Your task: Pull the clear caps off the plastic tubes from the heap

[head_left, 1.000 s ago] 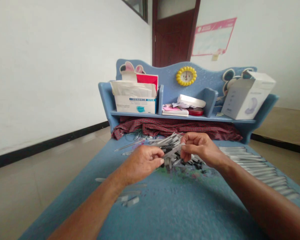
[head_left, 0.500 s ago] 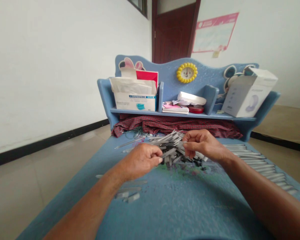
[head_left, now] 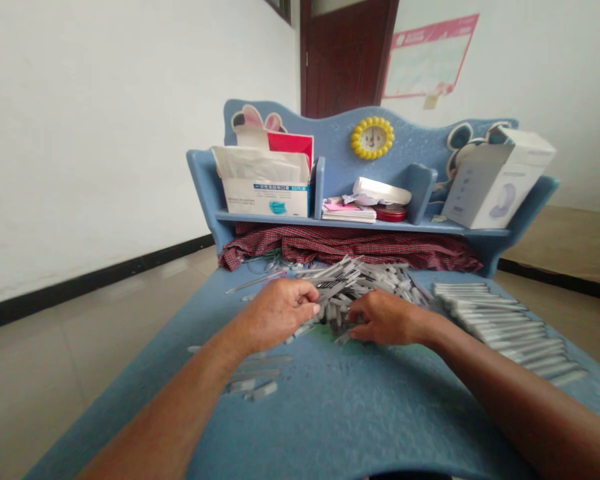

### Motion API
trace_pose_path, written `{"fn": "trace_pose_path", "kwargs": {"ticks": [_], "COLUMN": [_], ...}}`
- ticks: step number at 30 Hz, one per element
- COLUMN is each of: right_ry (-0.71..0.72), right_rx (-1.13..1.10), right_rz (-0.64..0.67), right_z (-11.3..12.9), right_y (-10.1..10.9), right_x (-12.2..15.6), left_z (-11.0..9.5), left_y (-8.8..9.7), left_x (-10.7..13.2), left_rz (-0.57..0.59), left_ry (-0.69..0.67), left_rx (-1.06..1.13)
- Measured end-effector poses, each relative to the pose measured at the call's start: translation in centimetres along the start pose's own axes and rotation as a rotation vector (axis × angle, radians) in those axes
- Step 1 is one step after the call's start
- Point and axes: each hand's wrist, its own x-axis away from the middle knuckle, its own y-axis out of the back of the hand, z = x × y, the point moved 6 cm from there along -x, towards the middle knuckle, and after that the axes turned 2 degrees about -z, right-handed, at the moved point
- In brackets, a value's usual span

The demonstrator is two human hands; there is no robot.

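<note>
A loose pile of small grey and black sticks [head_left: 365,283] lies in the middle of the blue desk [head_left: 330,413]. My left hand [head_left: 277,313] is curled, its fingertips pinching a grey stick at the pile's left edge. My right hand [head_left: 385,319] rests low on the pile's near edge, fingers bent down onto the sticks; what they grip is hidden. Both forearms reach in from the bottom of the view.
A neat row of grey sticks [head_left: 500,323] lies along the desk's right side. A few loose sticks [head_left: 255,387] lie near the left edge. Behind the pile is a red plaid cloth [head_left: 350,243], and a shelf with a mask box [head_left: 265,193], papers and a white box [head_left: 495,183].
Both hands held one stick raised between them. My right hand has let go and dropped to the pile's near edge. My left hand has lowered toward the pile.
</note>
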Motion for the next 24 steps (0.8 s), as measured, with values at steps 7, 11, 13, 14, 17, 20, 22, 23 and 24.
{"fn": "trace_pose_path", "kwargs": {"ticks": [7, 11, 13, 14, 17, 20, 22, 23, 24], "right_ry": [-0.220, -0.210, -0.205, -0.202, -0.171, -0.082, -0.028, -0.010, 0.002], "right_rx": [0.420, 0.430, 0.419, 0.407, 0.363, -0.022, -0.476, -0.687, -0.846], "right_rz": [-0.025, -0.013, -0.016, -0.020, -0.048, -0.103, -0.132, -0.142, -0.148], "right_z": [-2.0, -1.5, -1.4, -1.4, -1.6, -1.9, -2.2, -2.4, -2.6], "right_y": [0.8, -0.7, -1.0, -0.9, -0.3, 0.6, 1.1, 1.2, 1.2], "right_x": [0.0, -0.5, -0.7, -0.7, -0.6, -0.4, -0.2, -0.2, -0.2], "left_z": [0.0, -0.2, -0.2, -0.2, -0.2, -0.3, -0.4, -0.5, -0.5], "left_y": [-0.5, -0.6, -0.6, -0.6, -0.6, -0.6, -0.5, -0.4, -0.4], "left_x": [0.0, 0.0, 0.1, 0.1, 0.2, 0.2, 0.2, 0.2, 0.2], "left_rz": [0.027, 0.027, 0.025, 0.023, 0.023, 0.042, 0.049, 0.049, 0.049], "left_ry": [0.003, -0.014, -0.020, -0.021, -0.018, -0.021, -0.025, -0.025, -0.024], "left_rx": [-0.002, -0.015, -0.023, -0.028, -0.037, -0.038, -0.038, -0.039, -0.041]}}
